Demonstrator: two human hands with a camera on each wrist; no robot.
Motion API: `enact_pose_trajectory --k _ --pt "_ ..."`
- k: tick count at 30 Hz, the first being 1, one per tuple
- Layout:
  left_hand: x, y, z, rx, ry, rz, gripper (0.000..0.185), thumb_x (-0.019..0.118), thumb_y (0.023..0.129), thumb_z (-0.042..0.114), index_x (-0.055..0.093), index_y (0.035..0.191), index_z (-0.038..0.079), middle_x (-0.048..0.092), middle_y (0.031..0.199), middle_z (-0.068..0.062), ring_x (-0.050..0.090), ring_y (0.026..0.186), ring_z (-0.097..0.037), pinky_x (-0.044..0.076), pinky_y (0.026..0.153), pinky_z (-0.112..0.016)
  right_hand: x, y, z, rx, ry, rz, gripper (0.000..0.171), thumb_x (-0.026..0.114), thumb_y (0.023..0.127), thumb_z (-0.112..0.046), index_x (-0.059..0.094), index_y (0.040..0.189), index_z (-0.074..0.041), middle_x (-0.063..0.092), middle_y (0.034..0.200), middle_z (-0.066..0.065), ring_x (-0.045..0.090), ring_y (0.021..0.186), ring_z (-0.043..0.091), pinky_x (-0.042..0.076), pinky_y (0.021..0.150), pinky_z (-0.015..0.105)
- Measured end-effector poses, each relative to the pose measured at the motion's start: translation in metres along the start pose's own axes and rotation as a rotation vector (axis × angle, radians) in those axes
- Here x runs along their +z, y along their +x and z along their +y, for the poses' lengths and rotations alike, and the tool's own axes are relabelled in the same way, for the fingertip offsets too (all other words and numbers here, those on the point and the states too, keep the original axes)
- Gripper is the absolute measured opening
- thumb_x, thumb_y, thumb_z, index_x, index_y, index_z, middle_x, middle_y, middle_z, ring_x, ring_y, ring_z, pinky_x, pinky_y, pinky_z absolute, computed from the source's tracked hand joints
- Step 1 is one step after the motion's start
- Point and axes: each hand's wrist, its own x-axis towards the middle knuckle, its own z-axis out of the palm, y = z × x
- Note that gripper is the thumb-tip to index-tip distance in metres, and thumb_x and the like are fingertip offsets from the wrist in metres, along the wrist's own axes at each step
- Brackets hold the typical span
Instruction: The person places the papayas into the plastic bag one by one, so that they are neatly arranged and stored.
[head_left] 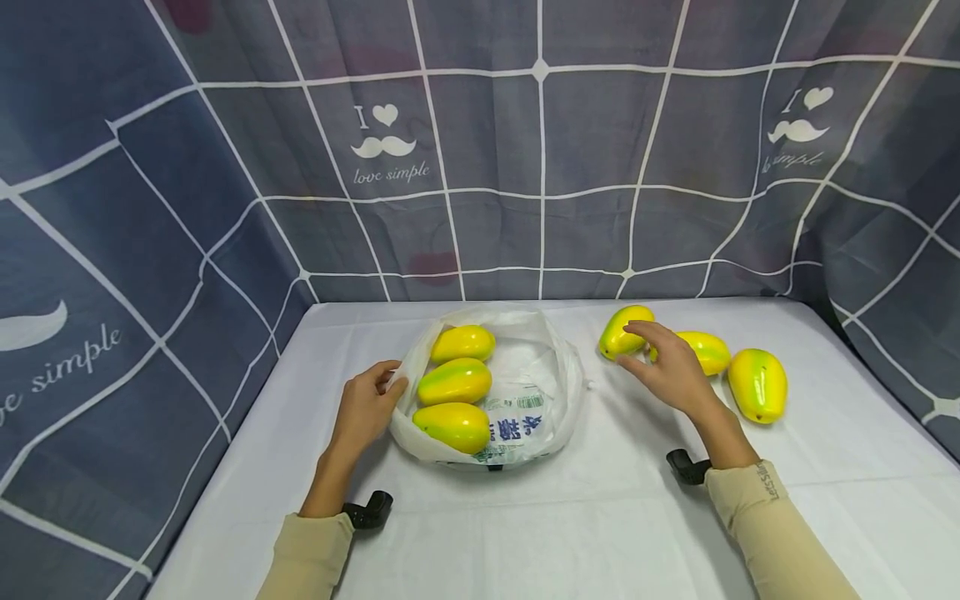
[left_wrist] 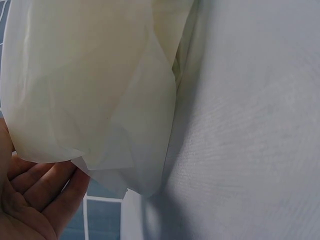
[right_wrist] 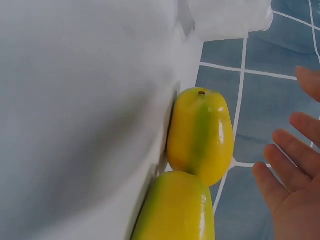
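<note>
Head view: a white plastic bag (head_left: 525, 400) lies open on the white-covered tabletop (head_left: 585, 517), with three yellow-green mangoes inside it (head_left: 454, 381) in a row along its left side. The left hand (head_left: 367, 408) pinches the bag's left rim between thumb and fingers. The right hand (head_left: 667, 367) hovers with fingers relaxed and spread over the leftmost loose mango (head_left: 622, 329); contact cannot be confirmed from this angle. Two further mangoes (head_left: 757, 383) lie to its right, near one another.

Left wrist view: only the translucent bag film (left_wrist: 90, 90) and curled fingers (left_wrist: 45, 190) beneath its edge are visible; the fruit inside is hidden.

Right wrist view: the right hand (right_wrist: 290, 185) is open, fingers apart from the nearest mango (right_wrist: 201, 135), gripping nothing. A second mango (right_wrist: 175, 210) touches the first, end to end.
</note>
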Motion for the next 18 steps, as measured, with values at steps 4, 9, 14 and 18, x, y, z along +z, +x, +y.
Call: enact_pose_trajectory --k 4,9,14,18 --pt "-0.001 0.000 0.000 0.009 -0.003 0.001 0.035 0.063 0.097 0.018 0.064 0.127 0.001 0.067 0.113 -0.021 0.064 0.103 -0.034 0.051 0.090 -0.047 -0.001 0.012 0.003 0.024 0.007 -0.004 0.050 0.073 0.089 -0.018 0.058 0.130 0.008 0.052 0.138 0.026 0.043 0.130 0.047 0.032 0.105 0.061" --pt "-0.001 0.000 0.001 0.015 -0.008 0.002 0.034 0.063 0.097 0.018 0.064 0.127 0.001 0.067 0.113 -0.021 0.064 0.104 -0.034 0.051 0.091 -0.048 0.000 0.026 0.008 0.073 0.039 -0.018 0.051 0.069 0.093 -0.024 0.056 0.133 0.005 0.046 0.145 0.024 0.037 0.135 0.046 0.029 0.107 0.061" --pt "-0.001 0.000 0.002 0.010 -0.011 0.001 0.034 0.064 0.097 0.018 0.065 0.126 0.001 0.067 0.112 -0.021 0.064 0.103 -0.034 0.051 0.090 -0.048 0.004 0.033 0.011 0.102 0.064 -0.049 0.052 0.067 0.094 -0.025 0.055 0.134 0.004 0.041 0.149 0.023 0.033 0.138 0.046 0.026 0.109 0.062" --pt "-0.002 -0.001 0.001 0.006 -0.008 -0.002 0.034 0.064 0.097 0.018 0.065 0.126 0.001 0.067 0.113 -0.021 0.064 0.103 -0.034 0.051 0.090 -0.047 0.007 0.036 0.012 0.118 0.051 -0.074 0.051 0.066 0.094 -0.024 0.055 0.135 0.005 0.039 0.150 0.023 0.031 0.139 0.046 0.023 0.110 0.062"
